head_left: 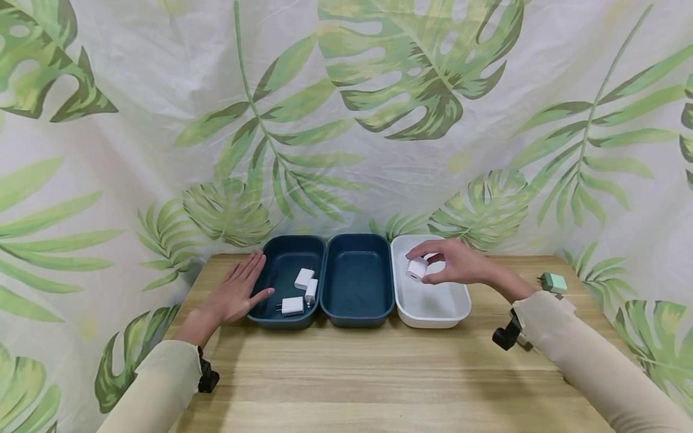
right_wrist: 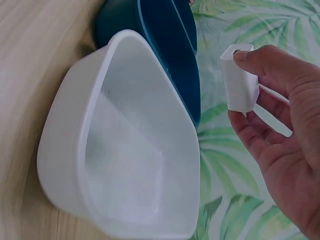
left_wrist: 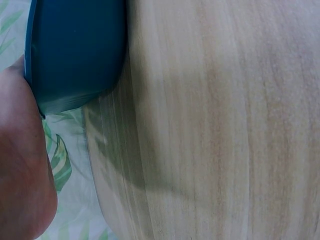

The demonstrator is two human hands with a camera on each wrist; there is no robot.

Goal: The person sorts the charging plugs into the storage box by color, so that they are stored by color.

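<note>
Above the white bin (head_left: 433,319), my right hand (head_left: 455,261) pinches a white USB charger (head_left: 416,268) between thumb and fingers. In the right wrist view the charger (right_wrist: 240,80) shows its port end under the thumb, with a prong at the other end near the fingertips. My left hand (head_left: 235,293) lies with straight fingers along the left rim of the left dark blue bin (head_left: 287,243). Inside that bin are a white charger (head_left: 304,278) at the back, a small one (head_left: 311,291) beside it and another (head_left: 293,306) in front.
A middle dark blue bin (head_left: 357,320) stands between the other two, all in a row at the back of the wooden table (head_left: 346,379). A green charger (head_left: 553,282) lies at the right edge, beyond my right forearm. Leaf-patterned cloth (head_left: 346,162) hangs behind.
</note>
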